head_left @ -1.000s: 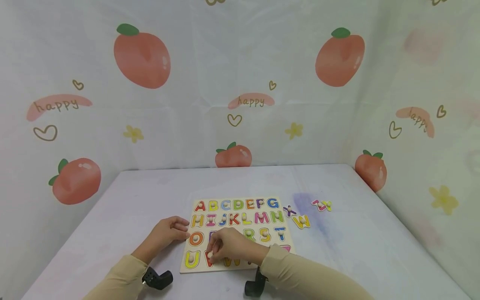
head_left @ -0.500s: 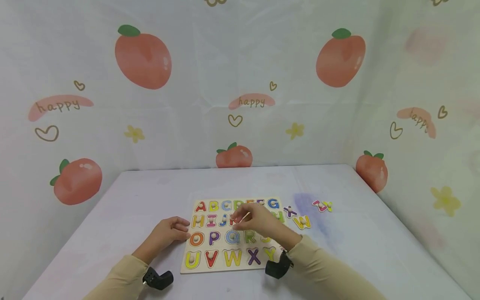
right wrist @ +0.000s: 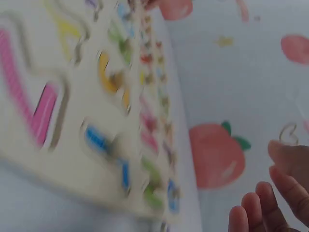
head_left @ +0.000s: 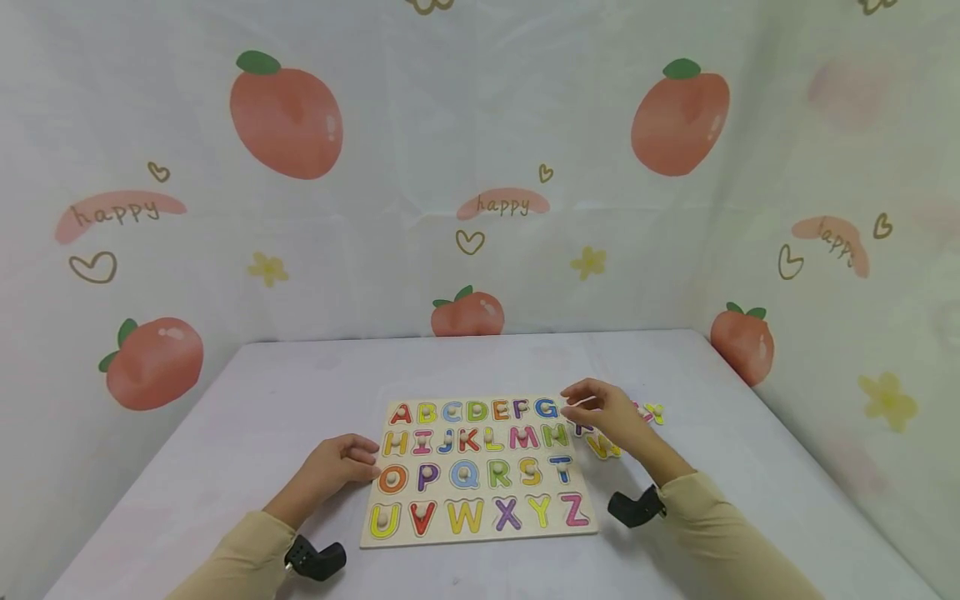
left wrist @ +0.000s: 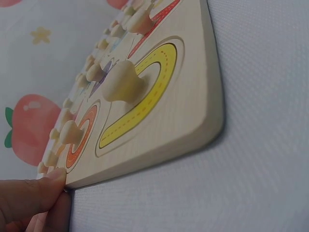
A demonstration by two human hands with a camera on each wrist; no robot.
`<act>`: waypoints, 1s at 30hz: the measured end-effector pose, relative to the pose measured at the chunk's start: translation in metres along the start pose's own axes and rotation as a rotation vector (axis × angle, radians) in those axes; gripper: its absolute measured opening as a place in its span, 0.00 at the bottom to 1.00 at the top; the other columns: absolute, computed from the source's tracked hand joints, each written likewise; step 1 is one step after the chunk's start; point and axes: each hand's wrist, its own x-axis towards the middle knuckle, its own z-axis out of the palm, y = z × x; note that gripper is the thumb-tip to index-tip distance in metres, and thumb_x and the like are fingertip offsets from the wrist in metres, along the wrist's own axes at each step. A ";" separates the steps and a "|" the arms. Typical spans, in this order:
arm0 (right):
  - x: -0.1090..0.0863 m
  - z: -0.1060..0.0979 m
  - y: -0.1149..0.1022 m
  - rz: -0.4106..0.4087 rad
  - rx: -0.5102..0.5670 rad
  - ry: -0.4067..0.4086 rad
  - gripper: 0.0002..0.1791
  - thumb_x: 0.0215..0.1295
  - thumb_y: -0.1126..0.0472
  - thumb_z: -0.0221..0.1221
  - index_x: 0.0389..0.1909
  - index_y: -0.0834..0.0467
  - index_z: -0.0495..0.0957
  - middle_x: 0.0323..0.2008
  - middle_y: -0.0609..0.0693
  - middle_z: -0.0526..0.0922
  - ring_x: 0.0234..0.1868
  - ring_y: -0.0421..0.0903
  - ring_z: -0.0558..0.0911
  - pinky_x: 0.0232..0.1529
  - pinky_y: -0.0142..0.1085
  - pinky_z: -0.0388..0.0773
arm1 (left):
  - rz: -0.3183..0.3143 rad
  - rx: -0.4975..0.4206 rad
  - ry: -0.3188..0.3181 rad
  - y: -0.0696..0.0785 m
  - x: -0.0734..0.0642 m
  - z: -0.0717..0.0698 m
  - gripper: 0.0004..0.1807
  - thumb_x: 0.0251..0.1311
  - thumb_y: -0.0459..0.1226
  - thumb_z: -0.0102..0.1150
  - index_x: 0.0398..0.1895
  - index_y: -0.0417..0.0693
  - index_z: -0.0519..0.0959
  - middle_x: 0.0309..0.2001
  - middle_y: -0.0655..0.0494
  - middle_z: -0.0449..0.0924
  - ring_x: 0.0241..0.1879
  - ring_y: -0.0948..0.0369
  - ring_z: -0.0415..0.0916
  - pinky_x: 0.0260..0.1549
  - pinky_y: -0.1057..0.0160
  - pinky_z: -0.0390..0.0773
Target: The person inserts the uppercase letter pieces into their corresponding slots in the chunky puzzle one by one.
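A wooden alphabet puzzle board lies flat on the table, with knobbed letters in its upper rows. In the bottom row, the U and red V have knobs; W, X, Y and Z show as knobless prints. My left hand rests at the board's left edge, its thumb touching the rim near the O. My right hand hovers past the board's upper right corner, fingers apart, holding nothing. Under it the yellow W piece and purple X piece are partly covered.
Beyond the right hand lies a yellow Y piece, with a pink Z piece beside it mostly hidden. A white cloth covers the table. A fruit-printed curtain stands at the back and sides.
The right hand has left the V in the bottom row and moved up and right across the board to the loose letters. The left hand has stayed at the board's edge.
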 end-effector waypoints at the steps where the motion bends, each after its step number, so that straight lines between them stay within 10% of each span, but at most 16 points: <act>1: 0.000 -0.003 0.005 0.014 -0.011 0.009 0.20 0.63 0.56 0.63 0.52 0.62 0.77 0.47 0.57 0.81 0.46 0.48 0.80 0.44 0.37 0.78 | 0.001 0.004 0.001 0.000 0.000 0.000 0.21 0.48 0.36 0.71 0.46 0.39 0.79 0.33 0.55 0.81 0.36 0.60 0.75 0.38 0.61 0.74; 14: -0.017 -0.022 0.061 0.057 -0.042 -0.030 0.20 0.58 0.58 0.67 0.48 0.65 0.79 0.44 0.56 0.81 0.41 0.47 0.81 0.36 0.31 0.76 | -0.009 0.011 0.004 0.002 -0.001 0.000 0.21 0.49 0.37 0.71 0.47 0.40 0.79 0.33 0.56 0.81 0.36 0.60 0.75 0.40 0.59 0.75; 30: -0.019 -0.028 0.065 0.059 -0.127 -0.146 0.11 0.55 0.67 0.67 0.39 0.64 0.83 0.31 0.49 0.79 0.33 0.44 0.75 0.31 0.31 0.72 | -0.010 -0.001 0.007 0.000 0.000 0.001 0.21 0.49 0.36 0.71 0.47 0.39 0.79 0.34 0.55 0.82 0.36 0.60 0.76 0.39 0.60 0.75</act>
